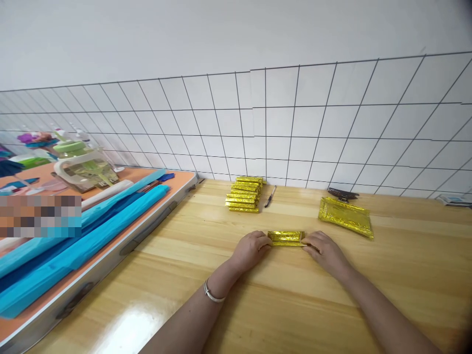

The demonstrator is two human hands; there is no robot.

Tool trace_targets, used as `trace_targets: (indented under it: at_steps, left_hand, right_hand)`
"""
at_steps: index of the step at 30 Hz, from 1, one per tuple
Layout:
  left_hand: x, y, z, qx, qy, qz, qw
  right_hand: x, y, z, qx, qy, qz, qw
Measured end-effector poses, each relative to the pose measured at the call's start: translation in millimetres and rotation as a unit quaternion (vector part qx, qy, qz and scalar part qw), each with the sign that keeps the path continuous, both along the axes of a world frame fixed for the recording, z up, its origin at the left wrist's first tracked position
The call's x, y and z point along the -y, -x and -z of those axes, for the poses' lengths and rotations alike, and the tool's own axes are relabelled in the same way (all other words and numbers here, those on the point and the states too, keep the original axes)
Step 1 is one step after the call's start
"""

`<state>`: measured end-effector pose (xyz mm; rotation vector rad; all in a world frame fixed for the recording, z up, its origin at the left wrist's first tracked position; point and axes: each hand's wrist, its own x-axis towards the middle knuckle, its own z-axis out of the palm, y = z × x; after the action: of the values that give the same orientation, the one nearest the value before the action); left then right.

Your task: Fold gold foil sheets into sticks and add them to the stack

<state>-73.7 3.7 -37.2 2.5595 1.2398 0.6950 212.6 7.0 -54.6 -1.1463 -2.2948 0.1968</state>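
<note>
A small strip of shiny gold foil [286,238], pleated lengthwise, lies on the wooden table between my hands. My left hand [252,250] pinches its left end, and my right hand [325,250] grips the right end; the fingertips partly cover both ends. Behind my left hand is a pile of folded gold foil strips [244,195]. Flat gold foil sheets [345,216] lie stacked beyond my right hand, with a dark claw-like clip [342,194] at their back edge.
A pen [270,196] lies beside the pile. On the left, an orange-topped board [184,181] with a pale rim carries long blue rolls [121,221] and a green-lidded jug [84,164]. A white tiled wall [280,123] bounds the table's back. A small flat item [455,200] lies far right.
</note>
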Motion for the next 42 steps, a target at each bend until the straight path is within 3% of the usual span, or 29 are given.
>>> trace_targets:
  at_steps: [5,13,21,26,34,42]
  left_hand:
    - [-2.1,1.3,3.3,0.008,-0.001,0.007,1.0]
    - [-3.4,0.5,8.0,0.067,0.038,-0.024,0.997]
    - [-2.6,-2.0,5.6,0.07,0.045,-0.037,0.996]
    - [-1.3,-5.8,3.8,0.062,0.05,-0.041,0.996]
    - [0.9,-14.8,-0.9,0.013,0.06,-0.099,0.993]
    - [-2.5,-25.4,-2.0,-0.048,0.075,-0.154,0.984]
  right_hand:
    - [0.1,-0.3,0.3,0.005,0.016,-0.002,1.0]
    - [5.8,12.4,-7.1,-0.05,0.044,0.064,0.996]
    - [7.4,14.7,-12.8,-0.082,0.066,0.062,0.992]
    - [8.3,18.1,-11.3,-0.043,0.049,0.091,0.994]
    - [15.6,28.7,-11.1,0.04,-0.01,0.185,0.982]
    - [11.6,31.1,-20.6,0.116,0.04,0.219,0.968]
